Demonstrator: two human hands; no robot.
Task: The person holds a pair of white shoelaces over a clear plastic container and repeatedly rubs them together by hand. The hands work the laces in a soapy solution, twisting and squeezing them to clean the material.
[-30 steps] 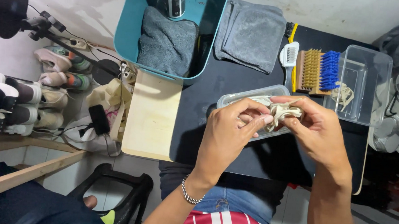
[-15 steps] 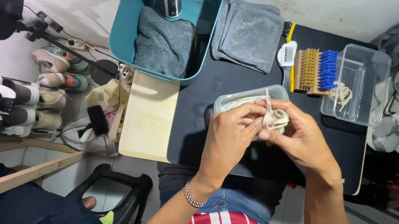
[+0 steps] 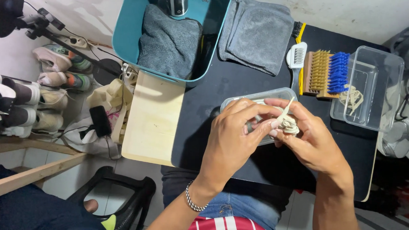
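Shoelace (image 3: pixel 287 124), cream, wound into a small coil at frame centre-right, pinched by left hand (image 3: pixel 233 139) and right hand (image 3: pixel 311 140) over clear tub (image 3: pixel 242 102); winding step apparently under way, next likely needing loose end tucked without slackening.

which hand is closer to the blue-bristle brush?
Right. The right hand sits below-left of the blue-bristle brush, holding a coiled shoelace. The left hand is farther left, over the clear tray.
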